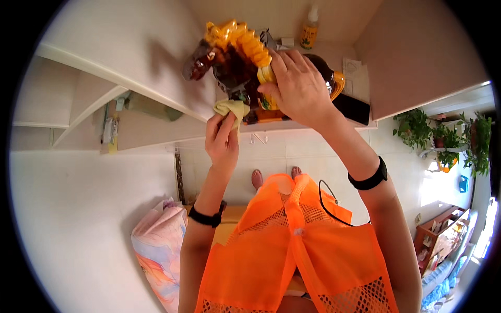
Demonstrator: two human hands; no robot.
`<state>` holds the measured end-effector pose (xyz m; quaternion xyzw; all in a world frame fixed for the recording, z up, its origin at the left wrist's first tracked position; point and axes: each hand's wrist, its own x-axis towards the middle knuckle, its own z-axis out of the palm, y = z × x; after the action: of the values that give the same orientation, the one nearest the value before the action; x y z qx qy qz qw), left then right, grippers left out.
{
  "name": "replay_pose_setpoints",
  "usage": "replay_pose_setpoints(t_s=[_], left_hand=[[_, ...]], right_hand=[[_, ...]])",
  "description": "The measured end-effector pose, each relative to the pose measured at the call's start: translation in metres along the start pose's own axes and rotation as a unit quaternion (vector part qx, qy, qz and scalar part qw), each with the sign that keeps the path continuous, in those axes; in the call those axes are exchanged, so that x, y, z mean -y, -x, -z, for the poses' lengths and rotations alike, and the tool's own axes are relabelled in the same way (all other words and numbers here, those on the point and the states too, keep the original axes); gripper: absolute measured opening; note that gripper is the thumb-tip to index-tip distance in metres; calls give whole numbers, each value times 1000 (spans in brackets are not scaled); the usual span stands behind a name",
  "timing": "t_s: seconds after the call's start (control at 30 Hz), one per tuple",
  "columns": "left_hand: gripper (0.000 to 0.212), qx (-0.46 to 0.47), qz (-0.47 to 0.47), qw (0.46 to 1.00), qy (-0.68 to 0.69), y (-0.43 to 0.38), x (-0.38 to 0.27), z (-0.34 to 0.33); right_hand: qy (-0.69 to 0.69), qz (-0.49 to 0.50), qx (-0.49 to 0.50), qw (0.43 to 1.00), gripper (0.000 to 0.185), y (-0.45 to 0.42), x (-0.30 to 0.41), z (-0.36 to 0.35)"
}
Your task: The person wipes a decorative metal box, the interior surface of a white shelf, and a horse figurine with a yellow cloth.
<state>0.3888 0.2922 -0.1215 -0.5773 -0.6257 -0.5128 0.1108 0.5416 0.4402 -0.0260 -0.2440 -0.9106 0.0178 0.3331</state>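
A glazed ceramic horse figurine [238, 70], dark brown with a yellow mane, stands on a shelf [344, 58] in front of me. My right hand [299, 84] rests over the horse's back, its thumb on the yellow saddle part and its fingers spread across the top. Pinched in the fingers of my left hand [223, 137] is a pale yellow cloth [231, 107], close to the lower front of the horse at the shelf's front edge. Whether the cloth touches the figurine I cannot tell.
Behind the horse stands a spray bottle [309, 31]. A black smartphone [352, 108] and papers [357, 76] lie to its right. White cabinet walls rise on both sides. Lower left are open compartments [43, 94] and a patterned fabric bundle [160, 242]. Potted plants [415, 127] hang right.
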Motion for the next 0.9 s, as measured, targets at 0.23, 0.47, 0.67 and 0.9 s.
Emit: replay_pose_setpoints(t_s=[0.23, 0.47, 0.67, 0.9], left_hand=[[40, 39, -158, 980, -113, -77, -45, 0], [42, 214, -190, 951, -120, -80, -60, 29], [40, 60, -256, 934, -241, -135, -65, 26], [41, 57, -214, 960, -170, -123, -63, 50]], right_hand=[[-21, 1, 23, 1000, 63, -1, -3, 6], [-69, 20, -8, 997, 70, -2, -11, 5], [-53, -3, 7, 999, 67, -4, -3, 10], [-35, -15, 41, 998, 70, -3, 1, 13]])
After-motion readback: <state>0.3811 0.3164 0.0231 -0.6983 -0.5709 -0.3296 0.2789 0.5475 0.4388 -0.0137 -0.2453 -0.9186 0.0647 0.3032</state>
